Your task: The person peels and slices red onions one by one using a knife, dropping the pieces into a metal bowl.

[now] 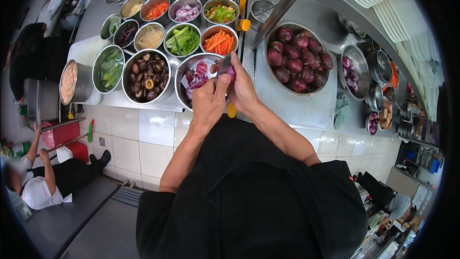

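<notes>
So the onion (231, 74) was up between both hands, right over the steel bowl (180, 82) at the front edge of the worktop (299, 108). The right hand (243, 88) had a closed grip on it, fingers mostly wrapped round the far side. The left hand (209, 101) was curled shut on a knife (224, 64), thumb up against it, blade poking out next to the onion. Couldn't see the handle, it was hidden in there.

The bowl below had purple and whitish onion bits (197, 79) in it. Just left of it sat a tub of mushrooms (146, 76), then one of greens in liquid (109, 67), then a pot of pinkish stuff (69, 82). Behind those were rows of tubs, with cut carrots (219, 42) and chopped greens (182, 41) nearest.

Off to the right was a big basin of whole red onions (298, 58), with a green cloth (342, 110) past it and a tilted bowl of purple pieces (351, 73) beyond. One person (45, 184) was over on the left, another (390, 199) at lower right.
</notes>
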A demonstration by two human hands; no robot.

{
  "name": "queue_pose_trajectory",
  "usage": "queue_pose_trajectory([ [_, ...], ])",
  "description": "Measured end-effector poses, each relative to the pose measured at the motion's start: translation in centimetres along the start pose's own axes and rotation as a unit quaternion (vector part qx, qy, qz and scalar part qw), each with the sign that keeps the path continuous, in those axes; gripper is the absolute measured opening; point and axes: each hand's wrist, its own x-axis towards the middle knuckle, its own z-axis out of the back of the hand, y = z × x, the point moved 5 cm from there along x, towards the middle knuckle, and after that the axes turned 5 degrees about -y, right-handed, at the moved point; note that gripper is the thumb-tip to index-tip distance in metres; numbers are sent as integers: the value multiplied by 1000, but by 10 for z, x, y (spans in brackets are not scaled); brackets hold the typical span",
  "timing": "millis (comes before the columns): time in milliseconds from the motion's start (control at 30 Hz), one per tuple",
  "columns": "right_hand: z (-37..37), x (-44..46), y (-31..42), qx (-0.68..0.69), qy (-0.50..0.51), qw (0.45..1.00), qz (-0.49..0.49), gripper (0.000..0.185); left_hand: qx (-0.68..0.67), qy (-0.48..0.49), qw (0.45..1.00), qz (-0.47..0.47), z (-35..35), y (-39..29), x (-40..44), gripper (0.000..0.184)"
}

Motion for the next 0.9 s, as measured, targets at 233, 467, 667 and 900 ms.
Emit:
queue_pose_trajectory([
  [233, 20, 22, -2, -32, -50, 989, 133, 35, 34, -26, 998, -51, -2, -5, -7, 51],
  [467, 11, 13, 10, -32, -59, 996, 64, 43, 46, 24, 993, -109, 3, -3, -16, 40],
  [667, 32, 29, 13, 11, -120, 990, 70, 43, 32, -17, 997, -65, 35, -1, -18, 38],
  [900, 35, 32, 11, 139, -1, 989, -45, 45, 276, -2, 961, -5, 47, 30, 6, 40],
])
